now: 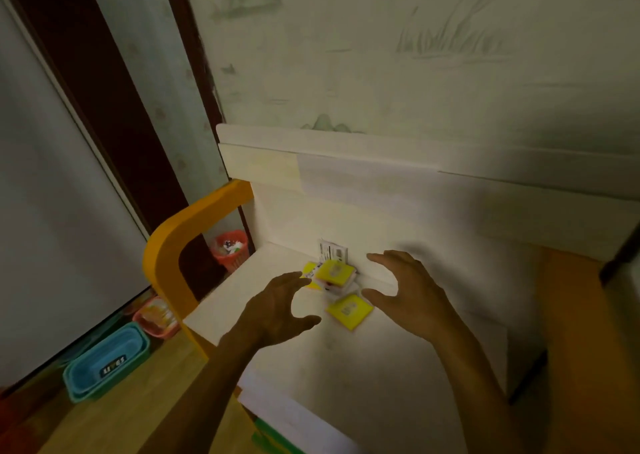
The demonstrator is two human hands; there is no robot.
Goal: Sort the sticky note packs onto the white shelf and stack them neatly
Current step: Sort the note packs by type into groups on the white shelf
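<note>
Several yellow sticky note packs lie on the white shelf (pixel 398 349) near its back wall. One pack (pixel 335 272) sits tilted on top of a small untidy pile. Another pack (pixel 349 310) lies alone just in front. A further pack (pixel 309 271) pokes out at the pile's left. A white printed pack (pixel 333 252) stands against the back wall. My left hand (pixel 277 308) hovers left of the pile, fingers spread and empty. My right hand (pixel 408 287) hovers to the right, thumb and fingers apart, holding nothing.
An orange curved frame (pixel 173 245) bounds the shelf's left side. On the floor to the left are a blue basket (pixel 107 363), a pink basket (pixel 157 318) and a red basket (pixel 230 249). The picture is blurred by motion.
</note>
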